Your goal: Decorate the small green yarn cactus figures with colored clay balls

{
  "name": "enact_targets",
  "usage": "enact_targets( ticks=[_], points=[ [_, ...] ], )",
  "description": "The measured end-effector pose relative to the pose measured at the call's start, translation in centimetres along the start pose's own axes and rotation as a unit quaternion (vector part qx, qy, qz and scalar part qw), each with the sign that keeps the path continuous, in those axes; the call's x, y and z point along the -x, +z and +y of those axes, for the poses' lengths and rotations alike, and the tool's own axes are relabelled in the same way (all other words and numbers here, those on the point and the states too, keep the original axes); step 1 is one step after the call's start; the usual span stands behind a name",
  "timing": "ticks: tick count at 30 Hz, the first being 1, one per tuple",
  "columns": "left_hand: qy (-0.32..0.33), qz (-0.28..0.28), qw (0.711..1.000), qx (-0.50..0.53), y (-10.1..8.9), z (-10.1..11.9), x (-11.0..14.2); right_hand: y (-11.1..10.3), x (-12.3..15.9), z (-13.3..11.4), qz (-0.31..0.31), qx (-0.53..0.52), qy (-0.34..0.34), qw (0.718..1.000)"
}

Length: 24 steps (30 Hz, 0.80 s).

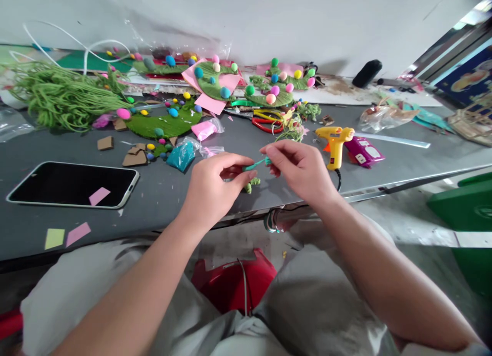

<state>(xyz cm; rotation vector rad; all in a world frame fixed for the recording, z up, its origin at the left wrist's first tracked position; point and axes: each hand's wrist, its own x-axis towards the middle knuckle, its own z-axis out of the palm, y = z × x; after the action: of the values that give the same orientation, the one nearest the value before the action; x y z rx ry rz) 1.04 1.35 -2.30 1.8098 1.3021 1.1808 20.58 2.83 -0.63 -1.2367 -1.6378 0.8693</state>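
Between my two hands, a short teal strand (255,165) is stretched just above the table's front edge. My left hand (211,184) pinches one end of it between thumb and fingers. The other end is pinched by my right hand (302,166), where a small teal bit shows at the fingertips; its exact shape is too small to tell. Below the strand lies a small green yarn-wrapped piece (252,182), partly hidden by my left thumb. Beyond my hands are red-handled pliers (267,125) and a pink packet (205,129).
A yellow glue gun (335,141) stands right, near a purple packet (365,151). Left are a phone (73,184), cardboard bits (135,156) and a green yarn bundle (69,97). Green shapes with coloured pompoms (165,121) line the back. A red stool (234,284) is below.
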Motion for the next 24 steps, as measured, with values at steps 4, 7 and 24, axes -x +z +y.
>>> enact_targets(
  ticks=[4, 7, 24],
  points=[
    [-0.003, 0.006, 1.000, 0.011, 0.1, -0.2, 0.0, -1.1, -0.4, -0.2, 0.057, -0.017, -0.009, 0.998],
    [0.002, 0.006, 1.000, 0.010, 0.1, -0.1, 0.0, -1.0, -0.1, -0.6, 0.014, -0.023, 0.000, 1.000],
    [-0.026, 0.012, 0.999, 0.020, -0.1, 0.0, -0.1, -2.1, -1.0, 0.8, 0.090, -0.120, 0.019, 0.988]
  ],
)
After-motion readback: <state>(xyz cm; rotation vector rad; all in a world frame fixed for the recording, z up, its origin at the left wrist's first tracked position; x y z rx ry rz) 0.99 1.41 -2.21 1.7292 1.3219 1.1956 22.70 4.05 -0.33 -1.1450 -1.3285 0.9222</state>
